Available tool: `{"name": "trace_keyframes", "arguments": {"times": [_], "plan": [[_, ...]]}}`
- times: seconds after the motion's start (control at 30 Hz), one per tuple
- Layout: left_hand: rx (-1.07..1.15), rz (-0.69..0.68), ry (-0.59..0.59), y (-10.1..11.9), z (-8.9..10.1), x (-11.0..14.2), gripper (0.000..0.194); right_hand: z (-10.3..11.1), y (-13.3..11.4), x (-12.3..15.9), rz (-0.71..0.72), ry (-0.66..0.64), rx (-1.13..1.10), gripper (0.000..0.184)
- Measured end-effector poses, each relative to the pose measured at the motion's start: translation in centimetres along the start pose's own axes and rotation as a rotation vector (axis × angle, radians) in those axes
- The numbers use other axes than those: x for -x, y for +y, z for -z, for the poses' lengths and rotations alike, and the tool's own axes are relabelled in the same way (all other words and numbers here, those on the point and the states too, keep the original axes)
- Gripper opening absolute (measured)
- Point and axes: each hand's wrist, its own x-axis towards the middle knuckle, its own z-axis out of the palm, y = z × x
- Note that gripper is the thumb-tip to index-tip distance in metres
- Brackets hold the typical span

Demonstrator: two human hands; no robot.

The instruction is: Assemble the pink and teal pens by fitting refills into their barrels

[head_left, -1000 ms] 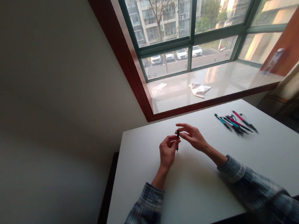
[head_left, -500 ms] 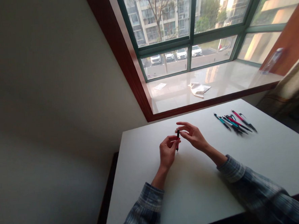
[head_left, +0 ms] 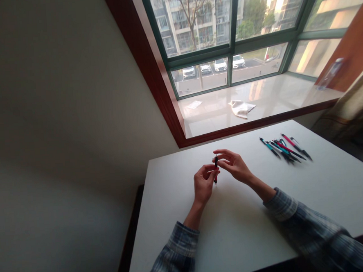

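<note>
Little change: left hand [head_left: 204, 181] is curling around a black-and-red pen [head_left: 216, 171], right hand [head_left: 235, 166] is pinching its top, above the white table [head_left: 236, 235], other pens [head_left: 285, 150] lying farther along it.

And here's the big bay window [head_left: 232, 51] dominating the scene, dark green frames set in reddish-brown wood trim [head_left: 148, 64], with white cars [head_left: 220, 65] parked below a bare tree [head_left: 194, 12] and apartment blocks [head_left: 177, 27] beyond the glass! Along its glossy white stone sill [head_left: 268, 93] we've got a sheet of paper [head_left: 194, 105], a crumpled pale cloth [head_left: 241, 109] and, at the far right end, a clear plastic bottle [head_left: 330, 74], with a patterned curtain [head_left: 356, 100] hanging to the right. Left of the window, a plain wall [head_left: 74, 97] falls into shadow, while the white desk [head_left: 341, 183] sits just below the window, catching soft daylight.
</note>
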Motion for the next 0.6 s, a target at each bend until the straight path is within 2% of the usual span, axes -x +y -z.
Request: {"name": "trace_keyframes", "arguments": {"times": [0.1, 0.27, 0.43, 0.6], "plan": [[0.008, -0.006, -0.008, 0.05, -0.02, 0.03, 0.030, 0.04, 0.02, -0.04, 0.000, -0.002, -0.010, 0.043], [-0.017, -0.010, 0.000, 0.06, -0.10, 0.00, 0.028, 0.08, 0.28, -0.12, 0.001, 0.074, 0.064, 0.047], [-0.002, 0.007, 0.005, 0.09, -0.11, -0.06, 0.029, 0.00, 0.23, -0.10, 0.002, 0.029, 0.016, 0.051], [0.001, 0.006, -0.011, 0.09, -0.16, -0.01, 0.027, -0.01, 0.30, -0.13, 0.007, 0.072, 0.055, 0.044]]}}
